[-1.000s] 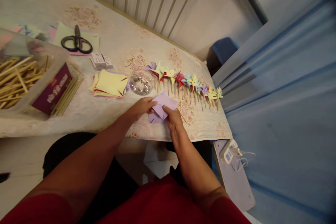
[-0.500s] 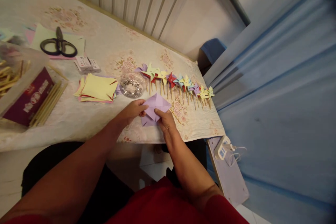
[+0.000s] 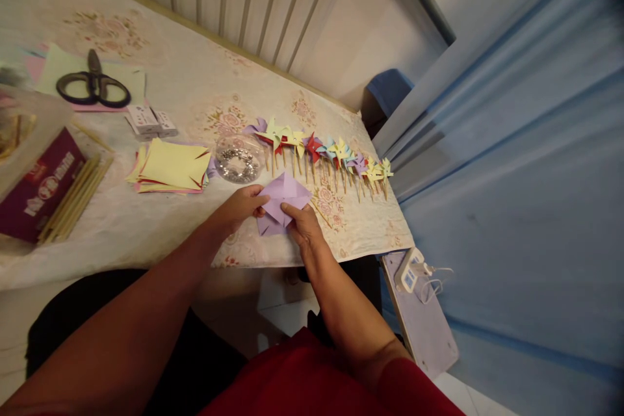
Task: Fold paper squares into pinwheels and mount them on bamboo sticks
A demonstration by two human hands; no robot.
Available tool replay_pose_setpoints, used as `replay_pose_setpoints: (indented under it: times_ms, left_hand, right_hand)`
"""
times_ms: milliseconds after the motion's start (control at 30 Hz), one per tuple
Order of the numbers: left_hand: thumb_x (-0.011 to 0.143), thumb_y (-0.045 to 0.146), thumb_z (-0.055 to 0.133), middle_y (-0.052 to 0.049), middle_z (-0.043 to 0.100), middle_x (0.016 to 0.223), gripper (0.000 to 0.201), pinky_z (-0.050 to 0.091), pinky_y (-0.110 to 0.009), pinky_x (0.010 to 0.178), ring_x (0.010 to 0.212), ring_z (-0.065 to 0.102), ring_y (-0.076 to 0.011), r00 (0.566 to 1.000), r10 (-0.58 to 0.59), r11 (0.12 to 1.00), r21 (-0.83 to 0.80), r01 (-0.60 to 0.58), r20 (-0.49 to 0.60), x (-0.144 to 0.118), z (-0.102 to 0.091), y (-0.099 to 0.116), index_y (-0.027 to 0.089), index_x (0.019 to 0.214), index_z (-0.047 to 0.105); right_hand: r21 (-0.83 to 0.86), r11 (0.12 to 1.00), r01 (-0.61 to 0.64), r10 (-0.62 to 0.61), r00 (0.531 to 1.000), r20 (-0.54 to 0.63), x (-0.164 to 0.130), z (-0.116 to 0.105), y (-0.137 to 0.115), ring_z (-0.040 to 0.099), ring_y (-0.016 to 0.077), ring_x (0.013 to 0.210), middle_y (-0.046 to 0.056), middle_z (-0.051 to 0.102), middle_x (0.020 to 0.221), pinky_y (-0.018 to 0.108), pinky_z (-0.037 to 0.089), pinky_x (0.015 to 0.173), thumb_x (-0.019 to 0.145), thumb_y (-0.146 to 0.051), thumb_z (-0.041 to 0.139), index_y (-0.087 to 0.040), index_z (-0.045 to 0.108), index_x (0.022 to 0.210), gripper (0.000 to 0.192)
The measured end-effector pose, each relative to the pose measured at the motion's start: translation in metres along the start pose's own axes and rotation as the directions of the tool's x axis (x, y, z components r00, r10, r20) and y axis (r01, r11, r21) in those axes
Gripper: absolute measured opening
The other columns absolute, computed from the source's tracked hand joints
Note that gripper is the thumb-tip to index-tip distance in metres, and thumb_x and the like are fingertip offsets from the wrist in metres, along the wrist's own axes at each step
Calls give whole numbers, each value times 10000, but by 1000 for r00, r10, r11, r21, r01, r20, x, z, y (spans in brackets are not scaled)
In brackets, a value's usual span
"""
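Since a second ago, both hands and the purple paper have slid left and slightly up in view; grip looks unchanged, so mostly head motion. Left hand (image 3: 238, 207) pinches the purple paper (image 3: 281, 197) at its 9 o'clock edge, fingers closed on it. Right hand (image 3: 302, 226) clamps the 6 o'clock corner, thumb on top, pressing a flap toward the centre. Paper sits low over the table (image 3: 160, 234) near the front edge, likely so the folds stay flat and both hands can brace.

Outward: clear dish of pins (image 3: 238, 162) at 11 o'clock, just beside the paper. Row of finished pinwheels (image 3: 322, 149) runs 12 to 2 o'clock, sticks pointing toward the hands, close enough to get knocked. Stack of cut paper squares (image 3: 170, 169) at 9 o'clock. Farther out at 10: small boxes (image 3: 149, 120), scissors (image 3: 92, 84). Wooden sticks (image 3: 73, 192) and maroon box (image 3: 39, 188) at far 9.
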State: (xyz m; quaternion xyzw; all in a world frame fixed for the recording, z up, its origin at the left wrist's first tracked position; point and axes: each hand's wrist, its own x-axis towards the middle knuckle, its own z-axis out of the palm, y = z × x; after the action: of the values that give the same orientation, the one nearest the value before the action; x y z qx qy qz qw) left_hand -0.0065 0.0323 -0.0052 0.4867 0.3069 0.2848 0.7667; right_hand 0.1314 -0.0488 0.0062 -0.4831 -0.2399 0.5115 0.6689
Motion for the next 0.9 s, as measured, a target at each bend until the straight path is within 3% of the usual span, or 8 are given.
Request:
replay_pose_setpoints:
  times_ms: [567,900]
  left_hand:
    - [708,320,686,24,564,656,210,393,-207,536,527,484,-77,1000,26,998,53,-25,-14,-1,0,2,146,793,603]
    - [715,292,668,21,564,645,169,380,-214,537,534,491,-91,999,43,997,65,-42,-15,-2,1,2,154,788,605]
  right_hand:
    - [3,1000,0,0,1000,-2,-1,0,-1,716,195,849,17,767,918,353,558,916,606,-196,805,-173,655,1002,424]
    - [-26,1000,-13,13,1000,0,0,-1,-1,708,229,992,43,758,996,362,565,906,644,-297,789,-190,638,965,371]
